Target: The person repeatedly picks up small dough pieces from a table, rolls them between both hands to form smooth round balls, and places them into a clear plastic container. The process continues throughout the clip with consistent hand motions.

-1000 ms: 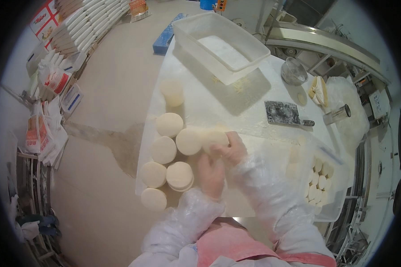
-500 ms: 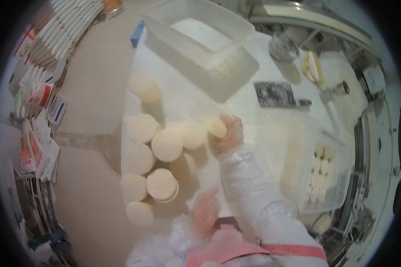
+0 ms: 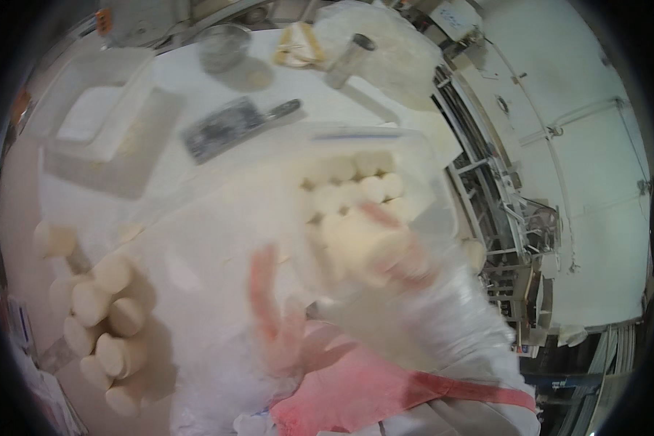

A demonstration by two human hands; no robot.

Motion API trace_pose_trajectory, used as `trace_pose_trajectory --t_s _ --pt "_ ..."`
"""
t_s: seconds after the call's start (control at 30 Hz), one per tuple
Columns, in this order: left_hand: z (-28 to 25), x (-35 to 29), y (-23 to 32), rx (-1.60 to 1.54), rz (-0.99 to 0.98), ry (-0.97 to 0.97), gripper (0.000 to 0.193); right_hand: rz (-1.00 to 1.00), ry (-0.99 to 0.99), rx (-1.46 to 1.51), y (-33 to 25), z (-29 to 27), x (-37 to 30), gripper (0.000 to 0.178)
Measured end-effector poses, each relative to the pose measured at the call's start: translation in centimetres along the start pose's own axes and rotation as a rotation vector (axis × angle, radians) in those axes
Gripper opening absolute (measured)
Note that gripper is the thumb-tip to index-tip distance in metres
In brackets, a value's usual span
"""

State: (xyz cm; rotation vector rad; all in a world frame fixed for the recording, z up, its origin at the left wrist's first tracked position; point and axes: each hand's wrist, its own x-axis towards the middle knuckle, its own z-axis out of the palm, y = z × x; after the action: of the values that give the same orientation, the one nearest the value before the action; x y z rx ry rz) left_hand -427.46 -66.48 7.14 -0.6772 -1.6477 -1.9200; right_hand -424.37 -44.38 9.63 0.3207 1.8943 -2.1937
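Note:
My right hand (image 3: 407,261), blurred by motion, is closed around a stack of round pale dough wrappers (image 3: 374,251). It is over the near part of a translucent plastic bin (image 3: 443,174). Inside the bin, several short pale dough rolls (image 3: 341,192) sit in rows. My left hand (image 3: 272,312) hangs near my body, its fingers stretched out and holding nothing I can see. Both arms wear clear plastic sleeves. Several more stacks of round dough wrappers (image 3: 123,356) stand close together at the table's left side.
On the white floured table (image 3: 196,211) lies a dusty dark scraper or cleaver (image 3: 225,129) with a black handle. An open translucent bin (image 3: 120,131) stands far left. A glass bowl (image 3: 224,49), a yellow-edged packet (image 3: 298,47) and a metal cylinder (image 3: 350,62) are along the back.
My view has swung to the right. My right hand has gone from the table's middle to the bin at the right, carrying the wrapper stack. My left hand stays near my body.

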Motion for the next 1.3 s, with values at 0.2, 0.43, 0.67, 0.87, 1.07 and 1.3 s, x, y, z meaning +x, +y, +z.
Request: trace_pose_trajectory --t_s 0.2,0.43,0.67,0.87,1.07,1.3 --pt "6.5 -1.6 -1.7 0.262 -0.568 -0.239 0.063 0.903 -0.096 -0.975 -7.7 -23.8 2.3 0.083" --pt "8.7 -3.8 -4.5 0.595 -0.521 -0.295 0.063 1.073 -0.722 -0.989 7.7 -34.6 7.8 0.070" --pt "8.0 -5.1 -4.6 0.580 -0.350 -0.196 0.055 0.793 -0.611 -0.892 5.9 -33.8 7.9 0.056" --pt "-1.9 -9.8 -0.2 0.438 -0.319 -0.094 0.041 0.193 -0.014 -1.098 -4.6 -13.4 6.0 0.037" --pt "-14.7 -14.0 4.8 0.563 -0.458 0.031 0.036 -0.185 -0.496 -0.497 5.7 20.2 11.9 0.041" --pt "-20.0 -18.6 7.0 0.458 -0.757 0.444 0.022 0.025 0.053 -0.805 15.1 32.5 21.4 0.047"
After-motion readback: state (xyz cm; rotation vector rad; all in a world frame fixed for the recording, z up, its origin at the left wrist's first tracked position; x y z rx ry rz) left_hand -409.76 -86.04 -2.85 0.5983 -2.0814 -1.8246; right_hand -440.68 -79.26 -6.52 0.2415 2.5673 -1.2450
